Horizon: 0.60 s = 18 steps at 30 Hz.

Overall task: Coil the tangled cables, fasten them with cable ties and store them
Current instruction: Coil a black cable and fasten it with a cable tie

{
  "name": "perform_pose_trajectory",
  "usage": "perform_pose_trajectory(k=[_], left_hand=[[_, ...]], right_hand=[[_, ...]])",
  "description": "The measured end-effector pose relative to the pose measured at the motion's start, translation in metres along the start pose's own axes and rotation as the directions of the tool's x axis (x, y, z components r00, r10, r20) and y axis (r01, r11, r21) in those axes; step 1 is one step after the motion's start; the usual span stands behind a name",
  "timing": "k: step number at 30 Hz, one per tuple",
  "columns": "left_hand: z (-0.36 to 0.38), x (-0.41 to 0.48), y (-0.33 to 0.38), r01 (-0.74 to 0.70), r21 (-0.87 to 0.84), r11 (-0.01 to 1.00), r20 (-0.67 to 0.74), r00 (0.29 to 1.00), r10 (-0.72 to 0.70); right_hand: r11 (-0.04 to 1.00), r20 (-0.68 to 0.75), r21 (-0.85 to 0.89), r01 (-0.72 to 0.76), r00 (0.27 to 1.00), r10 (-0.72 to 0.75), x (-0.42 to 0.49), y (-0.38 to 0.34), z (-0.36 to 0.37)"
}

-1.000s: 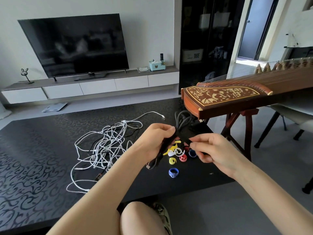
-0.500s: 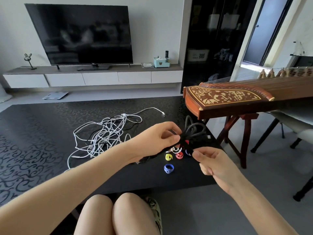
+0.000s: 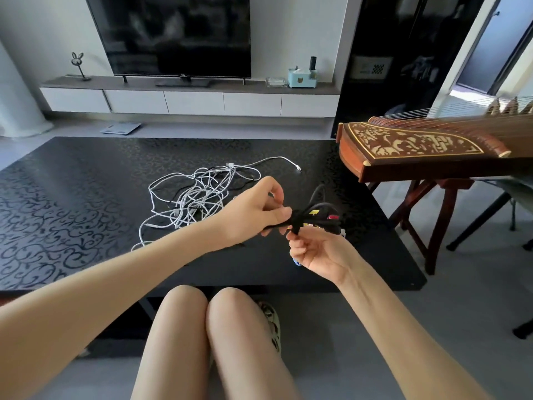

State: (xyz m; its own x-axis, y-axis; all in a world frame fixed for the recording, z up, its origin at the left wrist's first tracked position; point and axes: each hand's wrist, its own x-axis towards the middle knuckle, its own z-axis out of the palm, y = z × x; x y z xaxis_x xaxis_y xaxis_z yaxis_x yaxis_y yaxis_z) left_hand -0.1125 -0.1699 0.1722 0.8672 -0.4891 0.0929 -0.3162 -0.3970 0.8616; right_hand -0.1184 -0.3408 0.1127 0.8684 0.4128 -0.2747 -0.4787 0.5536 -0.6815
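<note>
Black cable coil (image 3: 318, 220) in pinch of left hand (image 3: 253, 212) and right hand (image 3: 315, 251), above table (image 3: 86, 203).

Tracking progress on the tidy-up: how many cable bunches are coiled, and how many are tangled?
Coiled black bundle, held by the left hand and right hand: 1
Tangled white heap on the table: 1
Total: 2

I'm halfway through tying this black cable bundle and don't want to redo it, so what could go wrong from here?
First, the left hand and right hand hold the black cable bundle only at its middle, by the fingertips; if that grip slips, the loops may spring open. Second, the coloured ties lie on the table just behind the bundle, not far from its edge; a swing could knock them off.
</note>
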Motion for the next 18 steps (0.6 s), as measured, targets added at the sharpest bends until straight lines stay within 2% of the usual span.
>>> perform_pose_trajectory(k=[4, 6, 8, 10, 12, 14, 16, 18], left_hand=[[-0.001, -0.019, 0.006, -0.062, 0.049, 0.997, 0.028, 0.998, 0.061], [0.003, -0.032, 0.008, -0.088, 0.077, 0.993, 0.041, 0.995, 0.085], [0.009, -0.043, 0.01, -0.105, 0.131, 0.986, 0.032, 0.994, 0.102], [0.013, -0.05, 0.004, -0.093, 0.162, 0.982, 0.013, 0.996, 0.092], [0.017, -0.05, -0.002, -0.044, 0.12, 0.992, 0.018, 0.999, 0.042], [0.022, -0.05, -0.009, 0.114, -0.06, 0.992, 0.047, 0.993, -0.111], [0.028, -0.049, -0.018, 0.301, -0.286, 0.91, 0.089, 0.954, -0.287], [0.031, -0.047, -0.025, 0.423, -0.355, 0.834, 0.109, 0.905, -0.412]], right_hand=[[0.989, 0.05, -0.117, -0.087, 0.994, 0.094, 0.009, -0.007, 0.004], [0.915, 0.031, -0.396, -0.084, 0.994, 0.105, 0.008, -0.015, 0.009], [0.707, 0.017, -0.706, -0.036, 0.998, 0.068, 0.006, -0.025, 0.017], [0.563, 0.039, -0.826, -0.014, 0.996, 0.082, 0.003, -0.036, 0.028], [0.41, 0.089, -0.911, 0.04, 0.991, 0.1, 0.0, -0.048, 0.042], [0.195, 0.126, -0.975, 0.106, 0.988, 0.095, 0.001, -0.054, 0.056], [-0.023, 0.155, -0.987, 0.157, 0.985, 0.074, 0.001, -0.053, 0.07], [-0.229, 0.164, -0.958, 0.175, 0.984, 0.067, 0.0, -0.046, 0.08]])
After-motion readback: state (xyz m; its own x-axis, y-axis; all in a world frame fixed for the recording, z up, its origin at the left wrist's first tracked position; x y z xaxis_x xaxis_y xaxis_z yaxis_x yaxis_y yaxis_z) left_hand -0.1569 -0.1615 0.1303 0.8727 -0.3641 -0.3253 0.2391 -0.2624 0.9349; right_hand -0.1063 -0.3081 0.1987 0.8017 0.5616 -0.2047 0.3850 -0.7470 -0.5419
